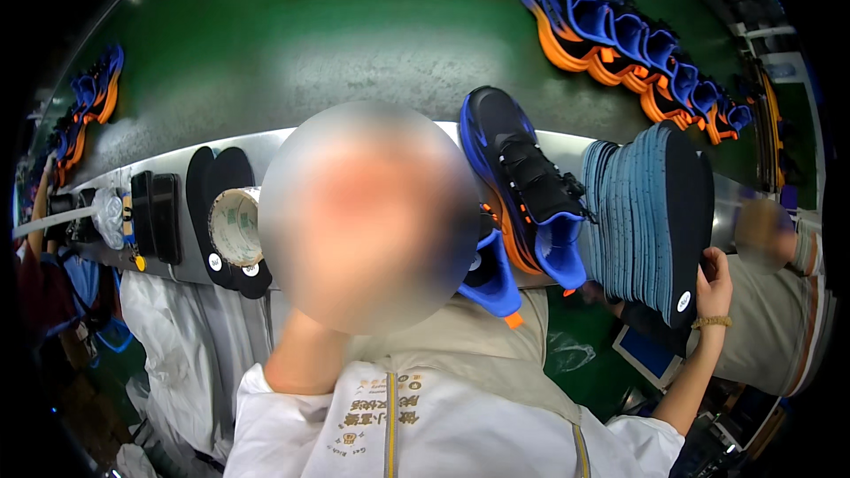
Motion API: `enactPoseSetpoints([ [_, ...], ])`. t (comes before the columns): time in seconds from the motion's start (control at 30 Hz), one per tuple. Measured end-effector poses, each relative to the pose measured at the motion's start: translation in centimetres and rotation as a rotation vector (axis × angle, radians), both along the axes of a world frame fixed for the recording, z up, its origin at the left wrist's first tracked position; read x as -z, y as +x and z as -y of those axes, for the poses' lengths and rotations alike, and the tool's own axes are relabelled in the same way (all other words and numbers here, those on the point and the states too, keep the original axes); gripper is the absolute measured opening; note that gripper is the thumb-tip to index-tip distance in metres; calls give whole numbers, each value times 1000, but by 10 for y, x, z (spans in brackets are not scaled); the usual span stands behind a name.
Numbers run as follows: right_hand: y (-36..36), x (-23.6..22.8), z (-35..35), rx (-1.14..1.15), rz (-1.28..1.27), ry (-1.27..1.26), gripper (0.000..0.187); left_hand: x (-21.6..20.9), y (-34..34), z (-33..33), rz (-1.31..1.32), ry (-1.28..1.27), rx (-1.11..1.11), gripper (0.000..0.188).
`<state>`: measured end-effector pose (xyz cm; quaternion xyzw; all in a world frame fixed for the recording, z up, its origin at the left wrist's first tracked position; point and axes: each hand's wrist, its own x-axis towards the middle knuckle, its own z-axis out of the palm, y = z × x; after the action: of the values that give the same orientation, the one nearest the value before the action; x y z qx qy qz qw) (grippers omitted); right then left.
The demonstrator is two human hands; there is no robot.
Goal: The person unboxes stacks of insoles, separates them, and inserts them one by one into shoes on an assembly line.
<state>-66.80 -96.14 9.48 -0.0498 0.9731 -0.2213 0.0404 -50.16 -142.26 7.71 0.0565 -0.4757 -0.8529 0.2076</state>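
R hand [714, 281] grips the near edge of a stack of insoles [651, 217], fingers curled onto the outermost black insole, thumb side hidden behind the stack; hand clamped on that stack, a gold bracelet [712, 322] at the wrist just below the grip. Stack stands on edge on the metal ledge [567, 143], blue-grey layers fanned away to the L of the hand, black face w/ a small white sticker toward the hand.

L hand: forearm rises from the white sleeve at lower L, but the hand itself sits under a blurred patch, so can't tell if open or closed, nor what it holds.

Just L of the insole stack, touching or nearly so: a black and blue sneaker [522, 186] w/ orange sole, toe pointing away. A 2nd blue shoe part pokes out below it.

Far L of the grip, on same ledge: roll of tape [235, 226], flat black insoles [217, 179] beside it.

Beyond the grip, up on the green conveyor belt [292, 44]: a row of blue-orange sneakers [633, 40], well apart from the hand.
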Motion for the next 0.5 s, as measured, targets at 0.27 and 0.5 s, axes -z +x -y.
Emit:
enactPoseSetpoints([
  [0.27, 48, -95, 62, -130, -298, -271, 8, 32, -56, -98, 61, -1696, -72, 72],
  [0.5, 75, -112, 132, -272, 544, -409, 5, 41, -59, -107, 84, -1569, -49, 59],
])
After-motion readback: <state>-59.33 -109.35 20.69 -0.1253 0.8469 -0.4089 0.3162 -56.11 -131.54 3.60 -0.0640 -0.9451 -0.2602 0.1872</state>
